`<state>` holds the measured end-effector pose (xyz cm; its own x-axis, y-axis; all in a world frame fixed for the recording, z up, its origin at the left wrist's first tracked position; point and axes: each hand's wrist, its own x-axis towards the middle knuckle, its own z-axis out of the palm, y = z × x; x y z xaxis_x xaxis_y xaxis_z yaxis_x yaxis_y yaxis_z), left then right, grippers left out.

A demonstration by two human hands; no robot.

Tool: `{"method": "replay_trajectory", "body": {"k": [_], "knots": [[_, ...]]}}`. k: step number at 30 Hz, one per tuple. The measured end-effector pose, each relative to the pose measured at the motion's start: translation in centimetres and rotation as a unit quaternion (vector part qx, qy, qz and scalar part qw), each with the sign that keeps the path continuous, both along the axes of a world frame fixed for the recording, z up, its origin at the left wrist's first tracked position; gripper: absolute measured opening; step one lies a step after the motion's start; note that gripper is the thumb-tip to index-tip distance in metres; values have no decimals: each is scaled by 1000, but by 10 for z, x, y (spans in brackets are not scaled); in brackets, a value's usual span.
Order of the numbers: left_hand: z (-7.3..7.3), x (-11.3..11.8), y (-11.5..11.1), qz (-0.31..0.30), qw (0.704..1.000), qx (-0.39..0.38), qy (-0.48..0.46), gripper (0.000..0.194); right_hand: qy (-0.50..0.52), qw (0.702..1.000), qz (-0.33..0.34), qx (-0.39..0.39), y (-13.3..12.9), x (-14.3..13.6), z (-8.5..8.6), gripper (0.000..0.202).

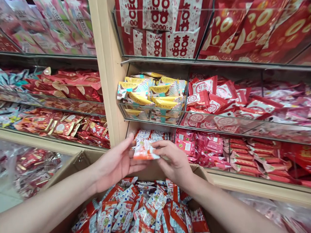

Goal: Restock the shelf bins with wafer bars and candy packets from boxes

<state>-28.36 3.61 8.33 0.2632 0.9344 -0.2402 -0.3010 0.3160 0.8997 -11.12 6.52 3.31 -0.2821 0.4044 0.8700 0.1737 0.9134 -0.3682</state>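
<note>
A small snack packet [145,150], white with an orange-red lower edge, is pinched in the fingers of my right hand [173,160] above the cardboard box. From the left, my left hand [119,158] is turned palm inward, thumb raised and fingers stretched beside and under the packet's left end. Whether those fingers touch it I cannot tell. Below both hands, the cardboard box [80,163] holds a heap of red, white and blue packets [145,207]. Just behind the held packet, rows of small packets [143,133] lie in a bottom shelf compartment, partly hidden by my hands.
Yellow Ginmar packets [165,90] and red-and-white packets [202,85] fill the middle shelf, behind a clear front lip [218,121]. Pink packets [210,145] sit lower right. A wooden upright [107,74] divides the shelves. Plastic bags of goods [34,168] lie lower left.
</note>
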Motion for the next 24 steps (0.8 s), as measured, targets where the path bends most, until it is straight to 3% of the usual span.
{"method": "replay_trajectory", "body": {"k": [2,3,8,13,16,19,22,24], "knots": [[-3,1,-4,8,1000,28,-2,17,-77,996,14,52,-4,0,0,19],[-5,1,-6,15,999,48,18,22,-93,994,23,56,-6,0,1,22],[-17,1,-9,-26,976,154,152,37,-32,999,-32,-14,-4,-1,3,25],[-26,-5,-7,-75,884,308,345,20,-50,992,-9,-119,-2,-1,-1,39],[-23,-7,-7,-76,871,290,390,17,-75,988,2,-138,-4,1,3,35],[-18,-8,-6,-3,886,275,373,27,-127,982,12,-142,-2,9,16,31],[-17,-8,-6,89,876,303,365,35,-152,981,-83,-86,10,23,33,19],[-18,-9,-6,91,863,297,399,35,-175,966,-181,-52,21,30,40,16]]}}
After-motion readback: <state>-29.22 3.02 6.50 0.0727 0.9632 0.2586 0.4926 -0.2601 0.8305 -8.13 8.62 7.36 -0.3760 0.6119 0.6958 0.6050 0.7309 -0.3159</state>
